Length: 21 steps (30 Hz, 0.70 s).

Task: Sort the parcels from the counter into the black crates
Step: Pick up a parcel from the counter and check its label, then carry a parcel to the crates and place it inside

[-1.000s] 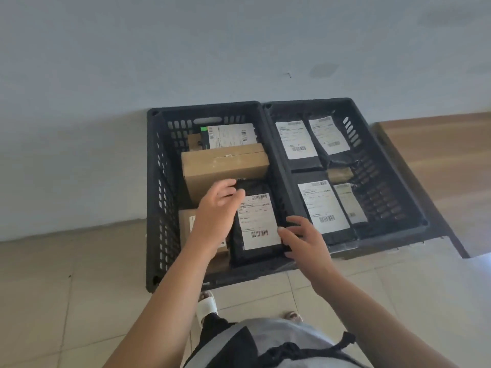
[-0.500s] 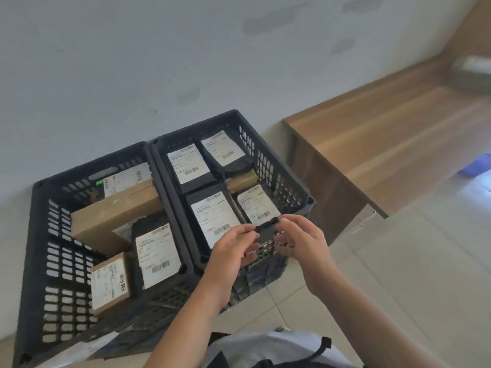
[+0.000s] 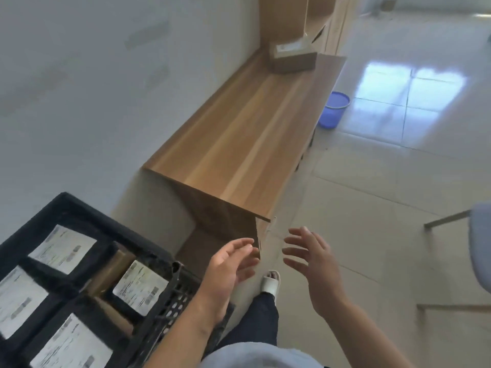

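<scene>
A black crate (image 3: 164,264) sits at the bottom left on the floor, holding several black parcels with white labels (image 3: 140,286). A long wooden counter (image 3: 239,144) runs along the wall. At its far end lies one brown cardboard parcel (image 3: 292,58) with a white label on top. My left hand (image 3: 228,266) and my right hand (image 3: 310,264) hover side by side above the floor, just past the crate's right corner and near the counter's near end. Both have relaxed, spread fingers and hold nothing.
A blue plastic bin (image 3: 334,108) stands on the tiled floor beside the counter. A grey chair (image 3: 475,251) with metal legs is at the right edge. My foot in a white slipper (image 3: 271,281) is on the floor between my hands.
My view has swung right from the crates toward the counter. Both hands left the black parcel in the crate and moved right, now empty above the floor.
</scene>
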Each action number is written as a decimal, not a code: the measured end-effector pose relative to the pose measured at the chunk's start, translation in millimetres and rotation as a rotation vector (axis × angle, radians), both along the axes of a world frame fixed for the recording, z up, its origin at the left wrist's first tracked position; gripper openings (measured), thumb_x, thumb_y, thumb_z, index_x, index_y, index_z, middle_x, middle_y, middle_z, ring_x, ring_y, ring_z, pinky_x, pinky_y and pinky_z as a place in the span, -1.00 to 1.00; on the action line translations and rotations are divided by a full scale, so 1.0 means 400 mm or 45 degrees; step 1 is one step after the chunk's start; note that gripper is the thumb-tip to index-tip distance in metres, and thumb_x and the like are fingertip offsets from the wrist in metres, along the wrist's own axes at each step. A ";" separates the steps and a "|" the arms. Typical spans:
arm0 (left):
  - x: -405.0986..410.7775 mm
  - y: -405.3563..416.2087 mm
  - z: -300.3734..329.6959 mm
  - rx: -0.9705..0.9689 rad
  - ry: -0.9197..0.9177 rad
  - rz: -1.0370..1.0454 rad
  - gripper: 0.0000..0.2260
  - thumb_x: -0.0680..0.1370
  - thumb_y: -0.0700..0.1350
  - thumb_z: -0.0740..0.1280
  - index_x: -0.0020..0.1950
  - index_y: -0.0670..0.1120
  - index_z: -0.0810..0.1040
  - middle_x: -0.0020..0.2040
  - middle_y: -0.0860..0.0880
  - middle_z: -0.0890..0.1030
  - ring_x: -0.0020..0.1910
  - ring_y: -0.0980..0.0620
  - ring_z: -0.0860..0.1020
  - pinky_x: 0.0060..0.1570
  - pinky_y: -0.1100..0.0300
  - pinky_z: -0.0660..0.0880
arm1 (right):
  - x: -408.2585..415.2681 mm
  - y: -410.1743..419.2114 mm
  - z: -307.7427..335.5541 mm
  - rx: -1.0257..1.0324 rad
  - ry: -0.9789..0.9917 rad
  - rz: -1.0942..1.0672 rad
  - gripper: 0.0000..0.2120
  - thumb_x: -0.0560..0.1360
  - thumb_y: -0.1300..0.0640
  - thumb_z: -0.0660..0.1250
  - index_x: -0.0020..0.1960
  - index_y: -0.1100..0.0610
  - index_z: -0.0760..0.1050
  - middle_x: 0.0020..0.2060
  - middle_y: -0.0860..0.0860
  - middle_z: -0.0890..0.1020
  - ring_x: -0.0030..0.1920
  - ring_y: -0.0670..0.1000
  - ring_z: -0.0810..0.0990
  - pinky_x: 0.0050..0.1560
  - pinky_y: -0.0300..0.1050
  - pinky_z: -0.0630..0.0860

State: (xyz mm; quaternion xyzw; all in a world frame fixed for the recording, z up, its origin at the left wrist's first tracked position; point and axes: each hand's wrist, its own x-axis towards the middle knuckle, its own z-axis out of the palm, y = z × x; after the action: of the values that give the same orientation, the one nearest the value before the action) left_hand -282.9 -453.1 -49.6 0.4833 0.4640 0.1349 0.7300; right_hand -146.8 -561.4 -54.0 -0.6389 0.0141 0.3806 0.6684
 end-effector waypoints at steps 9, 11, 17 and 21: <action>0.521 0.235 0.029 -0.022 -0.091 -0.226 -0.82 0.65 -0.07 0.34 0.20 -0.07 0.64 0.15 -0.16 0.69 0.10 -0.09 0.68 0.23 -0.04 0.59 | 0.454 0.153 0.085 -0.048 -0.166 -0.180 -0.69 0.69 -0.01 0.22 0.08 0.15 0.66 0.00 0.16 0.71 -0.04 0.11 0.69 0.08 0.12 0.62; 0.630 0.279 0.050 -0.025 -0.142 -0.273 -0.83 0.64 -0.08 0.35 0.20 -0.06 0.65 0.13 -0.16 0.70 0.08 -0.07 0.68 0.22 -0.04 0.59 | 0.547 0.187 0.107 -0.042 -0.181 -0.201 -0.69 0.69 -0.01 0.22 0.08 0.15 0.66 0.01 0.17 0.72 -0.05 0.11 0.70 0.04 0.09 0.63; 0.896 0.369 0.052 -0.030 -0.151 -0.326 -0.84 0.65 -0.10 0.35 0.19 -0.07 0.64 0.08 -0.11 0.72 0.05 -0.04 0.68 0.12 0.05 0.62 | 0.765 0.236 0.115 -0.059 -0.153 -0.331 -0.67 0.70 0.00 0.19 0.13 0.19 0.65 0.02 0.16 0.72 -0.01 0.13 0.70 0.07 0.10 0.65; 1.040 0.405 0.030 -0.066 -0.100 -0.350 -0.84 0.64 -0.10 0.36 0.19 -0.07 0.64 0.05 -0.09 0.72 0.05 -0.04 0.67 0.06 0.08 0.60 | 0.915 0.254 0.087 -0.083 -0.111 -0.367 -0.70 0.69 0.03 0.20 0.12 0.18 0.65 0.02 0.15 0.72 0.02 0.15 0.70 0.05 0.07 0.63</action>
State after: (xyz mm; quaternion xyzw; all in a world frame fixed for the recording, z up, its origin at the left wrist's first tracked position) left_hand 133.2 -291.2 -37.8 0.5176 0.3680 0.0405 0.7714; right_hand 219.2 -459.6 -19.3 -0.6676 0.0887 0.2520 0.6949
